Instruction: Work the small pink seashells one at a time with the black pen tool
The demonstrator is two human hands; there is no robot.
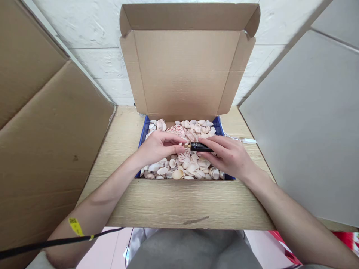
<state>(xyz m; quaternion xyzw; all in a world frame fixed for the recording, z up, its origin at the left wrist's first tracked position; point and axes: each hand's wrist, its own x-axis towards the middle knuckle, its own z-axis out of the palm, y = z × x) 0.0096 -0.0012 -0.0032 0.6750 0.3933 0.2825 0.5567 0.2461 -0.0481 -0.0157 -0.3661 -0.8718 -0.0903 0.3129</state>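
Observation:
My right hand (pixel 228 153) is wrapped round a black pen-shaped tool (pixel 200 147) with a brass-coloured tip pointing left. Facing it, my left hand (pixel 159 147) is closed in a pinch at that tip; a small pale piece shows between the fingertips, too small to make out for certain. Both hands are over an open cardboard box with blue sides (pixel 143 131). Many white and cream shells (pixel 178 174) fill the box, and a red-speckled scallop shell (pixel 184 157) lies just below the tool's tip.
The box's brown lid (pixel 187 71) stands upright at the back. Cardboard (pixel 56 149) walls off the left side and a grey panel (pixel 308 123) the right. A white cable with a connector (pixel 249 141) lies right of the box. A black cable (pixel 56 242) crosses at lower left.

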